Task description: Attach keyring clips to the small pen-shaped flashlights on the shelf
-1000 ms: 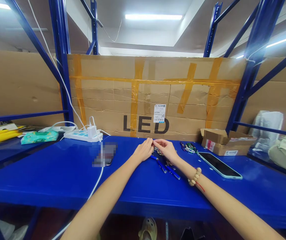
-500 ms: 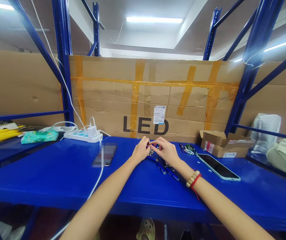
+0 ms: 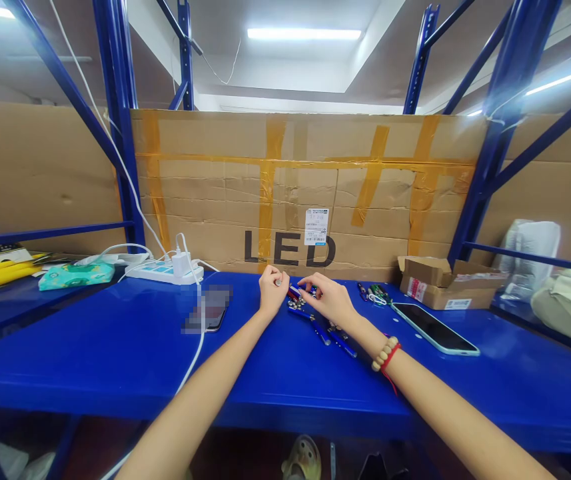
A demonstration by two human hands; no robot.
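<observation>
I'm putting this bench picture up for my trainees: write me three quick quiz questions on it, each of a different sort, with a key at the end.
1. True or false: there is a visible gap between the left hand and the right hand.

2. Multiple choice: on which side is the beaded bracelet worn?
a) The person's left
b) The person's right
c) Both

3. Fill in the missing word: the small metal pieces near the hands lie on a table coloured ____.

Key: 1. True. 2. b. 3. Blue.
</observation>
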